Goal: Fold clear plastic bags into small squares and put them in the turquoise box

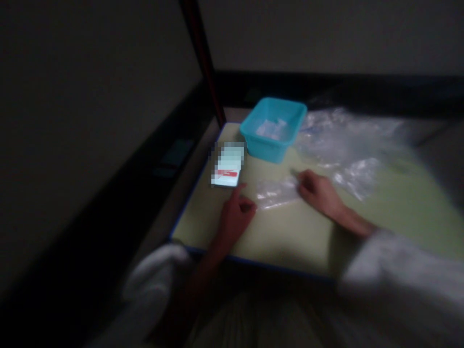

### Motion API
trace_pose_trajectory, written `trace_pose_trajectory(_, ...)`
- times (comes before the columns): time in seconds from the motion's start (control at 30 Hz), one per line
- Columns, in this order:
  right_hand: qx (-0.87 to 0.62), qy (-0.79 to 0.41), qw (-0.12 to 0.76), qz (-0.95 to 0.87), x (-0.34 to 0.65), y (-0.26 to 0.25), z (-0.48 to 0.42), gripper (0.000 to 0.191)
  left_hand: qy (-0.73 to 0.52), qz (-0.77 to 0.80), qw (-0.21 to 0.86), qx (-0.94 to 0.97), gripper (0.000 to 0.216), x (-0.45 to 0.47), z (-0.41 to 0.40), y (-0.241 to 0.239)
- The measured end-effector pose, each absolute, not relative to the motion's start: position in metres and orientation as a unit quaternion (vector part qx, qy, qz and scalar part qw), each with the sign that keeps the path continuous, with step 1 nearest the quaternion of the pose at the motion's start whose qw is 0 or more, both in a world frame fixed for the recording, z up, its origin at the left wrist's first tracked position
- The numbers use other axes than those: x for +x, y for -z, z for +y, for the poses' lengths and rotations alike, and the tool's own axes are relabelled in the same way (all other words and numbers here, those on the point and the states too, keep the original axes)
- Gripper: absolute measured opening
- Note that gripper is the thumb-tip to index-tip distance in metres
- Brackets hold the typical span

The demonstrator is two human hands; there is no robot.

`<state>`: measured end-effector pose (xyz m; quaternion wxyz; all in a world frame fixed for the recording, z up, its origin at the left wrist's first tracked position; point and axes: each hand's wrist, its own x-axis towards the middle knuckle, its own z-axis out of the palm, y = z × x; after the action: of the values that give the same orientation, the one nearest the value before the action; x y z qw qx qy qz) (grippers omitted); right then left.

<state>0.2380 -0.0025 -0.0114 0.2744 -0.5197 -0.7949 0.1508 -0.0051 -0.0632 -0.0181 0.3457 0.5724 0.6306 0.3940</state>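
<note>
A clear plastic bag (277, 193) lies stretched between my two hands, just above or on the yellowish tabletop (286, 232). My left hand (237, 212) pinches the bag's left end between thumb and a finger, while another finger points out toward the phone. At the bag's right end, my right hand (319, 193) is closed on it, fingers curled. A phone (228, 166) with a lit, partly blurred-out screen sits just beyond my left hand. Whether anything is inside the bag cannot be made out.
A turquoise plastic basin (268, 150) stands at the back of the table, with whitish clear packets (271, 129) inside. Right of it spreads a heap of clear plastic bags (348, 140). A dark reddish pole (205, 58) rises behind the table's back left corner. The room is dim.
</note>
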Motion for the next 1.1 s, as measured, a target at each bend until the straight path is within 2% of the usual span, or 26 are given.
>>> trace_pose_trajectory(0.17, -0.501, -0.107, 0.275, -0.813, 0.240, 0.017, -0.004, 0.015, -0.396, 0.628, 0.343, 0.577, 0.053, -0.005, -0.063, 0.018)
trace_pose_trajectory(0.4, -0.391, -0.048, 0.220, -0.892, 0.231, 0.020, -0.013, 0.047, -0.392, 0.625, 0.341, 0.583, 0.052, -0.005, -0.062, 0.017)
trace_pose_trajectory(0.57, -0.478, -0.132, 0.330, -0.803, 0.246, 0.020, -0.007, 0.028, -0.390, 0.626, 0.336, 0.586, 0.052, -0.008, -0.062, 0.017)
trace_pose_trajectory(0.63, -0.479, -0.149, 0.338, -0.796, 0.258, 0.019, -0.004, 0.023, -0.395, 0.627, 0.301, 0.600, 0.050, -0.007, -0.062, 0.014)
trace_pose_trajectory(0.73, -0.443, -0.125, 0.311, -0.832, 0.272, 0.021, -0.004, 0.024, -0.395, 0.593, 0.195, 0.674, 0.043, 0.003, -0.059, 0.004)
trace_pose_trajectory(0.8, -0.414, -0.101, 0.290, -0.857, 0.278, 0.023, -0.006, 0.027, -0.349, 0.517, 0.131, 0.771, 0.041, 0.016, -0.053, -0.003)
trace_pose_trajectory(0.9, -0.393, -0.075, 0.264, -0.878, 0.279, 0.026, -0.007, 0.028, -0.216, 0.391, 0.085, 0.890, 0.052, 0.035, -0.042, -0.008)
trace_pose_trajectory(1.0, -0.385, -0.056, 0.244, -0.888, 0.277, 0.026, -0.007, 0.029, -0.116, 0.357, 0.068, 0.924, 0.062, 0.045, -0.030, -0.002)
trace_pose_trajectory(1.1, -0.381, -0.048, 0.233, -0.893, 0.275, 0.025, -0.006, 0.029, -0.076, 0.344, 0.068, 0.934, 0.067, 0.045, -0.023, 0.010)
